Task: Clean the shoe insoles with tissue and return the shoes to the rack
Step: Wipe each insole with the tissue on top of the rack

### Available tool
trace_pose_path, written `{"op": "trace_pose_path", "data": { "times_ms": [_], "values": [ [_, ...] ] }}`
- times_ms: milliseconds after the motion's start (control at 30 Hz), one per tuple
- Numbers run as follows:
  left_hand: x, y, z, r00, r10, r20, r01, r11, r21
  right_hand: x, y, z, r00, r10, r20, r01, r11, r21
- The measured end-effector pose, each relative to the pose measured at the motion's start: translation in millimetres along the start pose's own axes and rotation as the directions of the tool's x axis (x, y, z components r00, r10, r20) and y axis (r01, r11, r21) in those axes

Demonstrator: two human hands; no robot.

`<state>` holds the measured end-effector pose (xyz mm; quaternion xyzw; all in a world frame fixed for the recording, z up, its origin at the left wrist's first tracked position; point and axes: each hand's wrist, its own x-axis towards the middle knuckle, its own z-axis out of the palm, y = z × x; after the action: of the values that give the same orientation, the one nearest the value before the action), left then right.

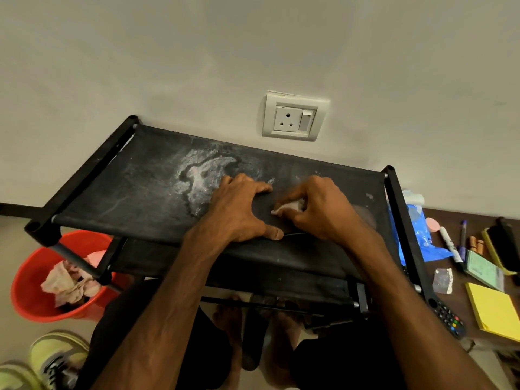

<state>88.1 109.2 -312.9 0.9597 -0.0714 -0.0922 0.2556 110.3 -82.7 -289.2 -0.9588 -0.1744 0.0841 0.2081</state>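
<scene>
A black insole (263, 209) lies flat on the dusty top shelf of the black shoe rack (135, 192), hard to tell apart from the dark fabric. My left hand (239, 212) arches over the insole, thumb at its near edge and fingers curled at its far edge, holding it in place. My right hand (320, 209) pinches a crumpled pale tissue (289, 206) against the insole's surface. A pair of yellow-green sneakers (53, 358) stands on the floor at the bottom left.
A red bucket (31, 291) holding used tissues sits under the rack's left end. On a brown surface to the right lie a blue wipes pack (419, 232), markers, a remote (447, 319), yellow sticky notes (495, 313) and a brush. A wall socket (294, 116) is behind the rack.
</scene>
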Motion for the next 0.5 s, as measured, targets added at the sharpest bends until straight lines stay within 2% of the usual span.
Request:
{"op": "trace_pose_path", "data": {
  "times_ms": [100,200,333,500],
  "values": [
    [-1,3,-2,1.0,0.0,-0.011,0.0,1.0,-0.003,-16,3,-9,0.992,0.007,0.124,-0.006,1.0,-0.009],
    [-2,4,-4,1.0,0.019,-0.019,-0.019,1.0,0.012,-22,4,-12,0.991,0.03,0.129,-0.025,0.999,-0.036],
    [-5,6,-6,1.0,0.021,-0.014,-0.02,0.999,0.03,-9,0,-3,0.996,0.081,-0.026,-0.083,0.995,-0.063],
    [-8,9,-9,1.0,0.017,0.001,-0.017,0.999,0.042,16,-8,5,0.963,0.137,-0.231,-0.145,0.989,-0.017]
  ]
}}
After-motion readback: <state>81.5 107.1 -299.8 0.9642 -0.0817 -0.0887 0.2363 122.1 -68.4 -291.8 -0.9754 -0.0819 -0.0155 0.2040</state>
